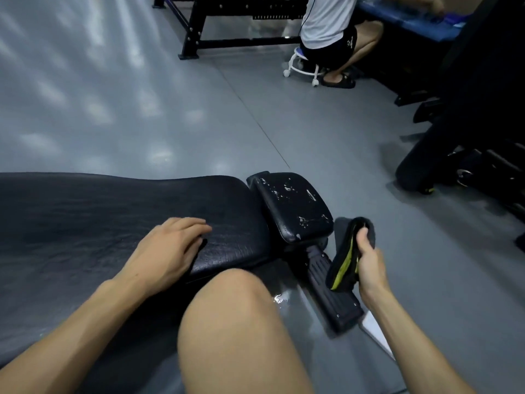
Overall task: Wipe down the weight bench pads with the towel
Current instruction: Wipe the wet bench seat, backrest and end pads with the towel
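My left hand (170,248) rests flat, fingers apart, on the long black bench pad (113,217). My right hand (369,263) has its fingers clamped on the folded dark towel (345,257) beside the smaller worn pad (295,206).

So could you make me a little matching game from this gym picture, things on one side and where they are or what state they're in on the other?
Things:
1. towel
2. left hand
3. small pad
4. white stool

Place or state:
A. black cover chipped and peeling
B. held folded in the right hand, off the bench
C. under a seated person at the far side of the floor
D. resting flat on the long pad

Pairs: 1-B, 2-D, 3-A, 4-C
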